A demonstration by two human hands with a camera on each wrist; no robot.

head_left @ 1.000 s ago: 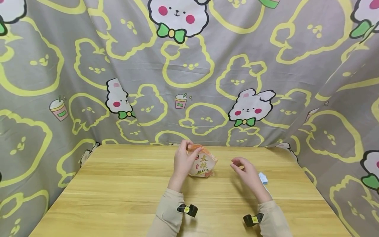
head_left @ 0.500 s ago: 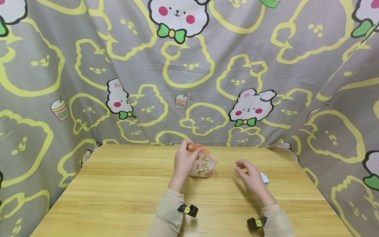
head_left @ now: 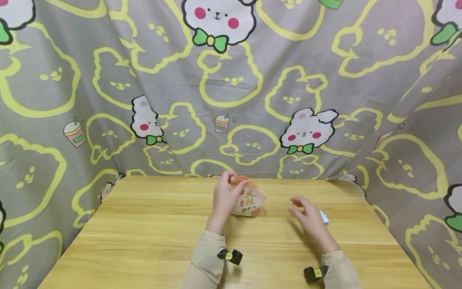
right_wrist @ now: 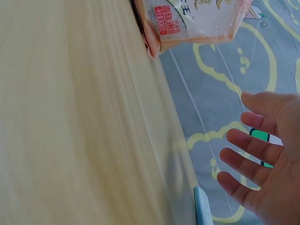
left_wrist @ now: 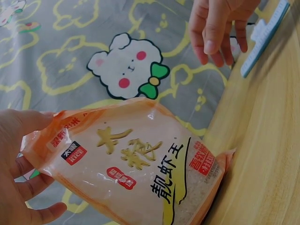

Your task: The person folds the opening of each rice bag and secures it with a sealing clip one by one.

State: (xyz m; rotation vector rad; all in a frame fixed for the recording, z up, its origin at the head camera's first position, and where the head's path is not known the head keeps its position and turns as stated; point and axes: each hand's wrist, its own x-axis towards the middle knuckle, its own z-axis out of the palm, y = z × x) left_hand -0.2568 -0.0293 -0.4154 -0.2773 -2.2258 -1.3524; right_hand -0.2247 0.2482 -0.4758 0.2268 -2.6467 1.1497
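Note:
A clear and orange plastic bag of rice (head_left: 250,202) stands on the table, printed with gold and black characters. My left hand (head_left: 224,197) pinches its top edge at the upper left corner, thumb in front. In the left wrist view, grains show through the lower part of the bag (left_wrist: 129,159). To the right, my right hand (head_left: 309,216) hovers above the table, apart from the bag. Its fingers (right_wrist: 255,145) are spread and hold nothing. Just beyond that hand lies a long light-blue and white strip (left_wrist: 266,40) that looks like a bag clip, partly hidden in the head view.
The wooden table (head_left: 144,241) reaches back to a grey curtain (head_left: 245,100) with yellow outlines and cartoon rabbits. The curtain also hangs along both sides. A black camera mount sits on each wrist, the left mount (head_left: 230,256) and the right mount (head_left: 315,273).
My right hand has drawn a little to the right, away from the bag. The left hand keeps its hold, and the bag has stayed in place.

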